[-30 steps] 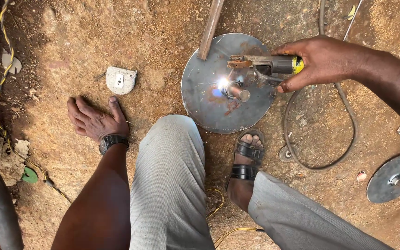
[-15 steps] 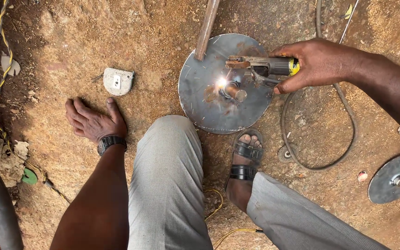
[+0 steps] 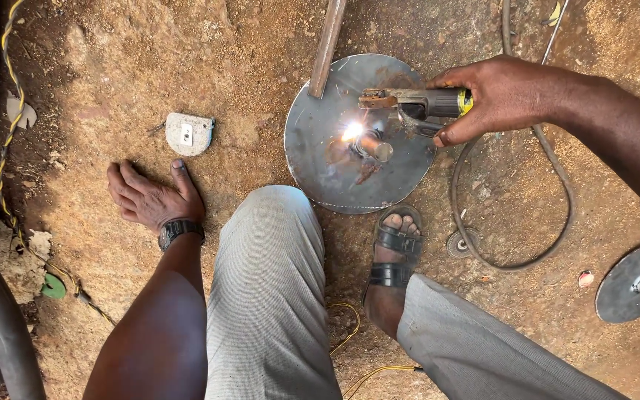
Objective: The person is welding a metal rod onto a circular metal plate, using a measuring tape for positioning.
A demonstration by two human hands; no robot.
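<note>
We look down at bare reddish-brown dirt ground (image 3: 98, 89). Our right hand (image 3: 509, 96) has its fingers (image 3: 455, 136) wrapped tight around the dark handle of a rusty metal electrode holder with a yellow band (image 3: 416, 102), which reaches out over a round grey steel disc (image 3: 320, 170) lying flat on the ground. A bright white arc glows near the disc's middle, just beside a short metal stub (image 3: 372, 147) standing there. A rusty flat metal bar (image 3: 327, 46) rests its end on the disc's upper edge. A dark cable (image 3: 516, 263) loops on the ground below the hand. Our left hand (image 3: 151, 196), a black wristwatch (image 3: 179, 231) on its wrist, lies palm down on the dirt, fingers spread and holding nothing, near a small whitish flat piece (image 3: 188, 134). Our foot in a black sandal (image 3: 394, 255) touches the disc's lower rim. A second grey disc (image 3: 635, 281) lies well apart at right.
</note>
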